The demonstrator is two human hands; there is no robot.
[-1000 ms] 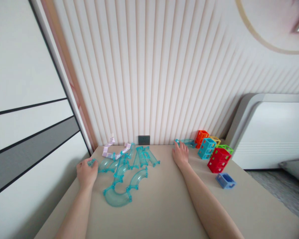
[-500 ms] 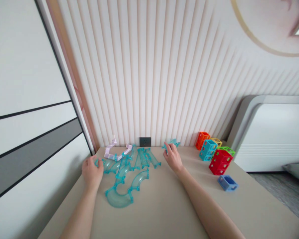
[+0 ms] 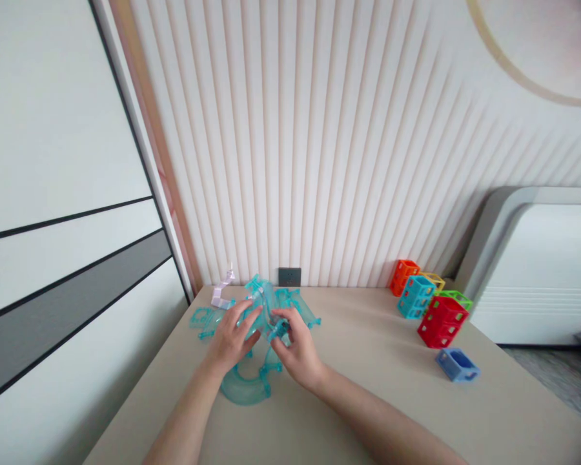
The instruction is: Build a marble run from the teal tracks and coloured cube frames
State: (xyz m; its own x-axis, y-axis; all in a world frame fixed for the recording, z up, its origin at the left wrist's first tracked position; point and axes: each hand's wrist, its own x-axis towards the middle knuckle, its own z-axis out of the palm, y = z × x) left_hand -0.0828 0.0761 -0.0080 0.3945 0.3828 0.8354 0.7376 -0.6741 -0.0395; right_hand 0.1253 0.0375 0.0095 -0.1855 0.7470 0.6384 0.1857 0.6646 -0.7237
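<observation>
A clear teal track piece (image 3: 267, 300) is raised above the table, slanting up and away. Thumb and fingers of my right hand (image 3: 297, 349) grip its near end. My left hand (image 3: 232, 339) is close by on the left, fingers spread; whether its fingertips touch the piece I cannot tell. Under and around both hands lie several more teal track pieces, including a curved one (image 3: 246, 387) at the front and straight ones (image 3: 307, 309) to the right. My hands hide part of the pile.
A pale lilac stepped strip (image 3: 219, 294) stands at the back left. At the right are red (image 3: 443, 320), blue (image 3: 415, 297) and orange (image 3: 404, 276) open-frame block stacks, with a blue block frame (image 3: 458, 365) in front. A black socket (image 3: 289, 277) is on the ribbed wall behind.
My right hand has come left from the back of the table, bringing a teal track piece over the pile. My left hand has moved right from the table's left edge toward it.
</observation>
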